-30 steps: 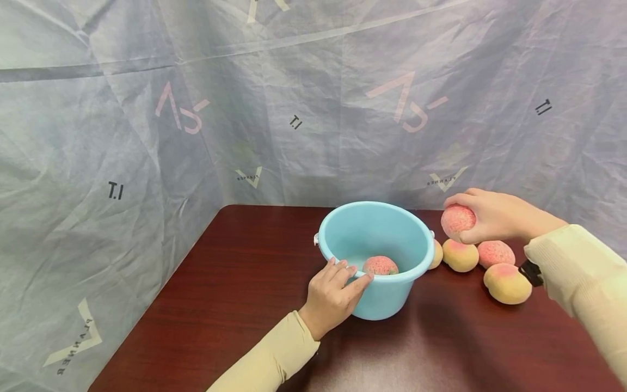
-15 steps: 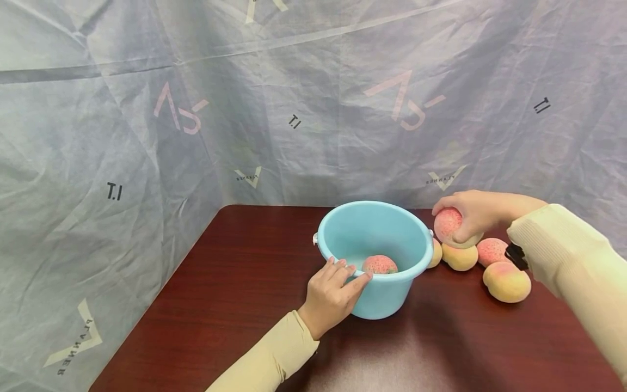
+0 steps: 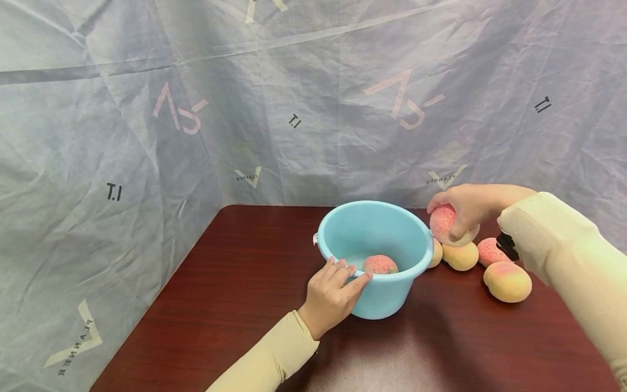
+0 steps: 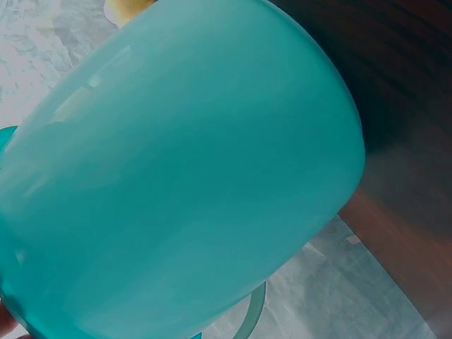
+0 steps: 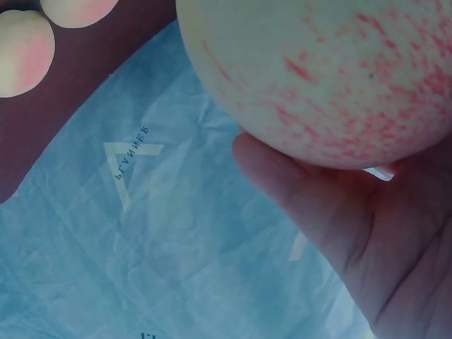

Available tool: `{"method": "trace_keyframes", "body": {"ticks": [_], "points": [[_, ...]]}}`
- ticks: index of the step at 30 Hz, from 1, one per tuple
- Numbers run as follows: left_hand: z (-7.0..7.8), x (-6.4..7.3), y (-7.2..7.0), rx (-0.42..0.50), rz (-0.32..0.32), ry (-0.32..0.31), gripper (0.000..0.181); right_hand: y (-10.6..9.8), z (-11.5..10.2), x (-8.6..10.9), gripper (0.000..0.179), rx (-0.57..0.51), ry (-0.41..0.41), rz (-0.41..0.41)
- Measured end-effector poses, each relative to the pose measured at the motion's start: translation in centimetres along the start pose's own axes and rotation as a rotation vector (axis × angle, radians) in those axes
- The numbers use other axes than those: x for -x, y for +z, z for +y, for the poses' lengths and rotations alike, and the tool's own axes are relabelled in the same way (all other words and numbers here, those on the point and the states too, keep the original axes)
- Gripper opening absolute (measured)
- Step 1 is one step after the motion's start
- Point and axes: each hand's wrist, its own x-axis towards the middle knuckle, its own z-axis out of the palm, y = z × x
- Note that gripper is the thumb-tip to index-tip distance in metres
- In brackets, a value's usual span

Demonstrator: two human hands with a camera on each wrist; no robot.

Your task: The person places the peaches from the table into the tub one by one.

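R hand (image 3: 472, 206) grips a round pink-speckled cream peach (image 3: 443, 220), thumb on near side, fingers over the top; it's held just beyond the R side of the bucket, outside the rim. Can't tell if it touches the fruit below. L hand (image 3: 333, 294) has its fingers hooked over the near rim of a pale-blue round plastic bucket (image 3: 379, 299), i.e. holding it; bucket's upright.

Inside bucket: one pink-red speckled peach (image 3: 381, 264); near wall hides part of the floor, so poss. more, n/k.

On the table, R of bucket: a yellow peach (image 3: 434, 255) partly behind it, a yellow-and-pink peach (image 3: 460, 257) next to that, a second pink speckled peach (image 3: 491, 250), & a larger-looking yellow peach w/ pink blush (image 3: 507, 282) nearest the person.

Progress (my est.): early on, approx. 1 in, 1 in hand & not yet in, 4 visible left out.

Further out: dark red-brown wood-look table (image 3: 235, 283), then grey printed sheet (image 3: 294, 81) hung behind & L.
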Motion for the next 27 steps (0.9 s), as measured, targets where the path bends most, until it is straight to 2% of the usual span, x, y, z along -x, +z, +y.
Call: {"method": "trace_keyframes", "body": {"ticks": [13, 27], "points": [[0.0, -0.5, 0.5, 0.0, -0.003, -0.017, 0.023, -1.1, -1.1, -1.2, 0.06, 0.012, -0.04, -0.016], [-0.4, -1.1, 1.0, 0.002, -0.015, -0.041, 0.022, -2.1, -2.3, -3.3, 0.065, 0.033, -0.057, -0.071]]}}
